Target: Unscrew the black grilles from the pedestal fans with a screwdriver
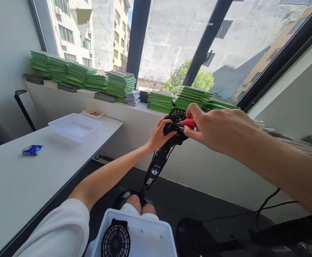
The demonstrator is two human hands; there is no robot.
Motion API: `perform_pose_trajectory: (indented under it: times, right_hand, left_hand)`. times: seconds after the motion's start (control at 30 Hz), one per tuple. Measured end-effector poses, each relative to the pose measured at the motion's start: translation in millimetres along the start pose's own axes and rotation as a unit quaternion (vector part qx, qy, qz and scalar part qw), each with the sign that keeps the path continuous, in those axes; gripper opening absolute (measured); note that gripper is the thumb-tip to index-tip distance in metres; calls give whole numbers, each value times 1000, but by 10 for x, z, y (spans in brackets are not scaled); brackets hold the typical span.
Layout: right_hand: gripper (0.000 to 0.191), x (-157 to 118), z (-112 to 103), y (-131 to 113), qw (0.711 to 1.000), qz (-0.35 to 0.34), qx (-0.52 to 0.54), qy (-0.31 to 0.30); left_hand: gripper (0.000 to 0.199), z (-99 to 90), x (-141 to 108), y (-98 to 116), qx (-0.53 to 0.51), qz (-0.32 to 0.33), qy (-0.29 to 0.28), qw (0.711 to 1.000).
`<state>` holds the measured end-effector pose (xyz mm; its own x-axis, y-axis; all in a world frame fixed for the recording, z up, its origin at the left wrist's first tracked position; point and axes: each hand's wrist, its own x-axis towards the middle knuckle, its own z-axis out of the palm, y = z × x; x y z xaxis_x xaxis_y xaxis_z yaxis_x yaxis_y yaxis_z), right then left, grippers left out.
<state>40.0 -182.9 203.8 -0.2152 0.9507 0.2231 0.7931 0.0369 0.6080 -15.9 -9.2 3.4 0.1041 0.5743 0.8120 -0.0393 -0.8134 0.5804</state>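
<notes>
A black fan head (177, 139) sits atop a black stand (156, 167) with a dial and buttons, in front of the low wall. My left hand (159, 134) grips the left side of the fan head, fingers and thumb closed on its edge. In my right hand (198, 123) is a red-handled tool (188, 122), pinched between thumb and fingers, its metal tip at the middle of the fan head. What the tip touches is too small to tell. On my lap, a white bin (142, 225) holds a round black grille (115, 240) and a few tiny dark parts.
A white table (8, 178) at left bears a translucent tray (77, 127), a small box (93, 113) with red items and a blue packet (33, 150). Green stacks (120, 85) line the window sill. Black cables (265, 207) run along the floor at right.
</notes>
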Motion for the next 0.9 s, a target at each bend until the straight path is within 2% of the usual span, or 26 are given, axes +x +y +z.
perform_pose_trajectory:
  times: [0.07, 0.13, 0.2, 0.27, 0.33, 0.47, 0.63, 0.8, 0.9]
  right_hand:
    - [55, -4, 5, -25, 998, 24, -28, 40]
    - [52, 13, 13, -30, 998, 25, -11, 51]
    - [45, 39, 21, -17, 999, 3, 30, 20]
    - [47, 49, 30, -9, 999, -10, 45, -7]
    - [50, 29, 50, -26, 1000, 3, 31, -2]
    - [50, -75, 136, -133, 997, 44, 28, 50]
    - [53, -91, 212, -215, 994, 62, 43, 75]
    - [51, -127, 254, -73, 987, 80, 74, 115]
    - [59, -480, 515, 87, 965, 126, 116, 198]
  left_hand:
    - [32, 9, 8, -10, 5, 0, 2, 1000]
    - [34, 15, 7, -16, 5, 6, 3, 1000]
    - [35, 16, 1, -17, 2, 18, 3, 1000]
    - [35, 13, -3, -13, 3, 21, 3, 1000]
    - [33, 11, -3, -8, 7, 10, 5, 1000]
    - [30, 17, 1, -3, 5, -1, 11, 1000]
    - [29, 20, 16, -2, 4, 3, 14, 1000]
    - [30, -5, -10, 48, 13, 1, 8, 1000]
    - [28, -23, -77, 91, 15, 14, 6, 1000]
